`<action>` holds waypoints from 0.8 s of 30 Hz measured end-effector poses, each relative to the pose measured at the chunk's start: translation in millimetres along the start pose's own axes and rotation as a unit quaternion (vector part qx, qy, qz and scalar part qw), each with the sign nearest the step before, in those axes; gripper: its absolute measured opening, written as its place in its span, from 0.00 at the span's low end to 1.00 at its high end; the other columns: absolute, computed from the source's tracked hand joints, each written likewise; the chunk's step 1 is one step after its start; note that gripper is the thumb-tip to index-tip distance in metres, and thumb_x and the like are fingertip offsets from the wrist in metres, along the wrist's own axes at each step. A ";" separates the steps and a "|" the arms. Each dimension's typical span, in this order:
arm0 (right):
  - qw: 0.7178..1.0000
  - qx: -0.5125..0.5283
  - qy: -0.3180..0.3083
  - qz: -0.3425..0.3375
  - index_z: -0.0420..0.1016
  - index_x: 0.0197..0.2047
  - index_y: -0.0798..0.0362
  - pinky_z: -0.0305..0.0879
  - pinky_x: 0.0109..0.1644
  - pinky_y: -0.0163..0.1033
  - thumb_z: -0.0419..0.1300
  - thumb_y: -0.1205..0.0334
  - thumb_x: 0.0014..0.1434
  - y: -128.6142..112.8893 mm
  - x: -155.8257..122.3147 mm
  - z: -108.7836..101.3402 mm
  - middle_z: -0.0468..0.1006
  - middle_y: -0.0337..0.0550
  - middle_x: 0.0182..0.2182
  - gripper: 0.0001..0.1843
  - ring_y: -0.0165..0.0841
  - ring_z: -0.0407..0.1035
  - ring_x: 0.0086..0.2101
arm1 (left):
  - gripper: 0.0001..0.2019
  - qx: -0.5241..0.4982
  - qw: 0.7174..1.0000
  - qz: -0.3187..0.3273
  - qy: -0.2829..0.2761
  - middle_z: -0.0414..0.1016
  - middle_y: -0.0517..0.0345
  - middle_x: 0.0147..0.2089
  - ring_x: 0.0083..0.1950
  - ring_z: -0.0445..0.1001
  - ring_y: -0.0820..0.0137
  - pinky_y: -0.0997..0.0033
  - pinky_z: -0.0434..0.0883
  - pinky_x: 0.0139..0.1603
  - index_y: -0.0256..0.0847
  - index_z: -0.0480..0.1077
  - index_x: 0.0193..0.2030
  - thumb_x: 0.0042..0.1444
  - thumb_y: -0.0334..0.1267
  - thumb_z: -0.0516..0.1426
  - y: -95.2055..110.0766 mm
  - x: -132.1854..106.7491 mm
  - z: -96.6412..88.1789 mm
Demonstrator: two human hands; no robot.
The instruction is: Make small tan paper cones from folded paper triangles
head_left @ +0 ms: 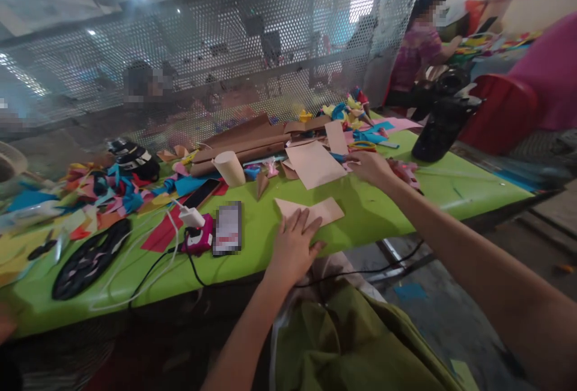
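Note:
My left hand [295, 243] lies palm down with its fingers spread on a cut piece of light tan paper [331, 212] near the table's front edge. Farther right, my right hand [372, 167] reaches over the table, beside the corner of a larger tan paper sheet [314, 164]. Its fingertips are bent and blurred beside something small and blue, so I cannot make out any grip. Just beyond that hand lie yellow-handled scissors [363, 146]. A small brown paper cone [262, 186] stands left of the sheet.
A phone [228, 228], a pink plug adapter [199, 240] with cables and a black hand fan [92, 258] occupy the left. Paper scraps [130, 198], a tan roll [229, 168] and cardboard [243, 145] line the back. A black bottle [437, 129] stands right; a person [419, 48] sits beyond.

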State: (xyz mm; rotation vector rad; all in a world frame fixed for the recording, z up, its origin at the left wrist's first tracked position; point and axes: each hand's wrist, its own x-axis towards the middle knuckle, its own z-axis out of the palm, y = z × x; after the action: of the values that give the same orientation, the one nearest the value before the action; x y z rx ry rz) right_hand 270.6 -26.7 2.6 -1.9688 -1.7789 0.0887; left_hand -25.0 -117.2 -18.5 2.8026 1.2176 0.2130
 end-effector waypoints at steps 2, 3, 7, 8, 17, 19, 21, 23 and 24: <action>0.999 -0.034 -0.024 0.024 0.79 0.52 0.55 0.70 0.53 0.46 0.56 0.65 0.65 2.5 26.6 5.5 0.82 0.52 0.50 0.15 0.45 0.75 0.50 | 0.27 -0.004 1.000 -0.008 -0.017 0.56 0.49 0.75 0.75 0.54 0.53 0.39 0.55 0.72 0.47 0.59 0.71 0.68 0.49 0.52 0.1 -1.0 2.3; 0.998 -0.049 -0.037 0.033 0.78 0.53 0.55 0.71 0.53 0.48 0.57 0.64 0.66 2.5 37.2 9.4 0.81 0.53 0.51 0.14 0.44 0.75 0.50 | 0.27 -0.008 1.000 -0.008 -0.021 0.56 0.50 0.75 0.75 0.54 0.53 0.38 0.56 0.72 0.48 0.59 0.72 0.68 0.50 0.52 -0.6 -2.1 2.7; 0.992 -0.090 -0.082 0.041 0.72 0.57 0.53 0.73 0.52 0.53 0.60 0.54 0.67 -3.0 64.6 25.7 0.75 0.49 0.55 0.19 0.39 0.73 0.49 | 0.25 -0.048 0.999 -0.008 -0.019 0.57 0.53 0.75 0.75 0.55 0.54 0.38 0.57 0.71 0.51 0.61 0.70 0.68 0.50 0.52 -4.9 -3.0 -1.5; 0.991 -0.095 -0.089 0.041 0.72 0.57 0.53 0.72 0.52 0.52 0.61 0.54 0.66 -4.8 68.8 28.1 0.75 0.49 0.54 0.19 0.40 0.73 0.49 | 0.23 -0.061 0.998 -0.010 -0.018 0.59 0.53 0.74 0.74 0.57 0.54 0.39 0.58 0.71 0.52 0.63 0.68 0.68 0.49 0.52 -5.8 -1.2 -3.6; 0.993 -0.054 -0.018 0.100 0.78 0.49 0.55 0.65 0.42 0.42 0.60 0.64 0.54 12.5 58.9 -2.2 0.77 0.57 0.51 0.18 0.47 0.72 0.46 | 0.23 -0.118 0.991 -0.069 -0.012 0.70 0.52 0.66 0.68 0.65 0.58 0.53 0.62 0.67 0.46 0.67 0.64 0.62 0.38 0.61 -10.4 34.7 -12.6; 0.995 -0.013 -0.005 0.100 0.77 0.48 0.54 0.64 0.39 0.41 0.60 0.63 0.52 22.0 43.0 -12.1 0.79 0.52 0.44 0.19 0.45 0.72 0.42 | 0.31 -0.116 0.990 -0.074 -0.017 0.71 0.51 0.64 0.66 0.66 0.57 0.53 0.62 0.67 0.47 0.60 0.70 0.61 0.39 0.62 -12.0 38.1 -12.1; 0.994 0.043 0.000 0.096 0.77 0.46 0.54 0.63 0.35 0.40 0.59 0.61 0.50 29.2 23.5 -20.0 0.78 0.46 0.35 0.18 0.42 0.71 0.35 | 0.34 -0.104 0.992 -0.072 -0.019 0.72 0.50 0.62 0.64 0.67 0.57 0.54 0.62 0.66 0.48 0.58 0.71 0.60 0.39 0.63 -13.1 39.7 -11.3; 0.991 0.113 -0.001 0.075 0.75 0.46 0.53 0.63 0.32 0.40 0.57 0.57 0.51 32.3 1.8 -26.6 0.75 0.42 0.29 0.19 0.39 0.69 0.30 | 0.34 -0.098 0.993 -0.069 -0.009 0.73 0.51 0.60 0.63 0.68 0.57 0.55 0.62 0.66 0.48 0.58 0.71 0.59 0.38 0.63 -13.0 40.3 -9.7; 0.987 0.151 -0.004 0.056 0.74 0.46 0.53 0.63 0.31 0.39 0.57 0.55 0.52 32.2 -9.5 -29.8 0.74 0.40 0.28 0.19 0.38 0.68 0.29 | 0.34 -0.099 0.993 -0.068 0.003 0.73 0.51 0.59 0.62 0.69 0.58 0.56 0.63 0.66 0.49 0.58 0.71 0.59 0.36 0.63 -12.5 40.3 -8.6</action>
State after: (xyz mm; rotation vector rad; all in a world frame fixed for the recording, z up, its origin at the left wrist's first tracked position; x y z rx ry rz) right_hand 309.6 -46.1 13.9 -1.8483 -1.5533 0.3808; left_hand -8.1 -79.1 -7.6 2.5425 1.3055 0.3133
